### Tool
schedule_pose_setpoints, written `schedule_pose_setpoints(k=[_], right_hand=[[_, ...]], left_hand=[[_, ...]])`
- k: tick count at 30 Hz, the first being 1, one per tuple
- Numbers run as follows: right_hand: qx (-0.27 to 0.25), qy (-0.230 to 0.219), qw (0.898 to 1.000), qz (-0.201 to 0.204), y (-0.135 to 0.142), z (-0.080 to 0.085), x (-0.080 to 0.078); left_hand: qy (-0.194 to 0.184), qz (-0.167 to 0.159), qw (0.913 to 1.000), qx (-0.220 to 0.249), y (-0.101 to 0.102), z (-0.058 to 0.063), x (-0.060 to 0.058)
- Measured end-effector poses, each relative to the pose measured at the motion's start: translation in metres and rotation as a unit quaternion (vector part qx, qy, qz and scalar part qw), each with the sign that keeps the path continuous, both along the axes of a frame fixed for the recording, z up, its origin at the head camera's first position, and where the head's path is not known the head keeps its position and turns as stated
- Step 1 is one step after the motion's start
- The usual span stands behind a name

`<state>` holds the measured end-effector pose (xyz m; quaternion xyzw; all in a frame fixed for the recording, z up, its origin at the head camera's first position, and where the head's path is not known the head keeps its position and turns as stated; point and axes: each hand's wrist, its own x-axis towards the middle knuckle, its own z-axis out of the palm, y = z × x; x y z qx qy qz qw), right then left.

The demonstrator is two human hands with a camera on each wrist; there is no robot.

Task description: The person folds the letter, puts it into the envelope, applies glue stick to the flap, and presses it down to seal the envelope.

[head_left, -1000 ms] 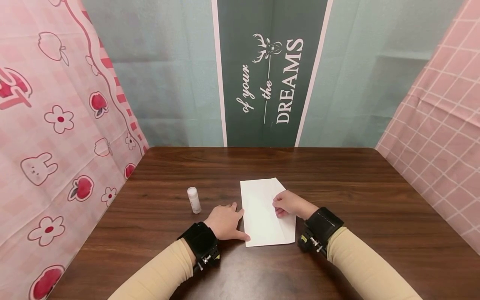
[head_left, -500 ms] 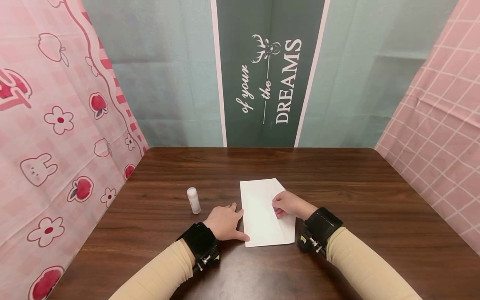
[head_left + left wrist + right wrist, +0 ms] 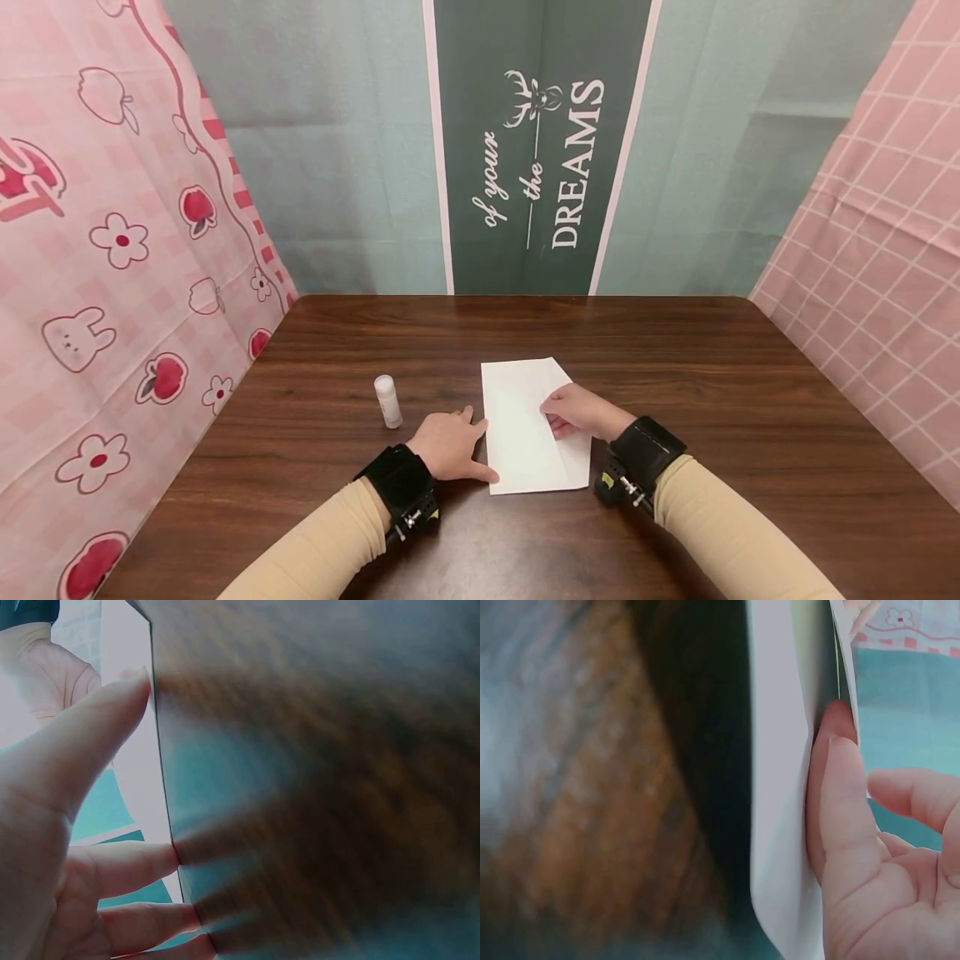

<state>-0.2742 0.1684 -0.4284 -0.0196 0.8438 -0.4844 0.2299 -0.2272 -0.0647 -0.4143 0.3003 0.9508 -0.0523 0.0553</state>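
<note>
A white paper (image 3: 517, 433), folded into layers, lies on the table in the head view. Its right side has slanted corners and a loose upper layer. My left hand (image 3: 450, 446) rests at its left edge, thumb and fingers spread, fingertips touching that edge; the left wrist view shows the thumb (image 3: 97, 742) and several fingers along it. My right hand (image 3: 581, 410) pinches the free edge of the upper layer. In the right wrist view, fingers (image 3: 847, 817) reach into the gap between the layers (image 3: 780, 787). Some fingertips are hidden by the paper.
A capped white tube (image 3: 387, 402), like a glue stick, stands left of the paper, beyond my left hand. The dark wooden table (image 3: 675, 350) runs back to a green curtain (image 3: 360, 167). Pink patterned cloths (image 3: 870, 233) hang on both sides.
My right hand has shifted slightly left with the upper layer's edge, and the gap beneath it looks a little wider. The left hand and the white tube stay in place.
</note>
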Motion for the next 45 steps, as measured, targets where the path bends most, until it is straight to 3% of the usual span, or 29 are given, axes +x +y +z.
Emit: schedule_pose_setpoints(k=[11,45], right_hand=[[-0.030,-0.016,0.999,0.001,0.0015,-0.0018,-0.0018],[-0.055,-0.065,0.996,-0.020,0.0017,-0.0072,-0.0055]], left_hand=[[0.003,0.002,1.0000,-0.003,-0.0003,-0.0006,-0.0007],[-0.003,0.002,1.0000,-0.005,0.0001,-0.0014,-0.0008]])
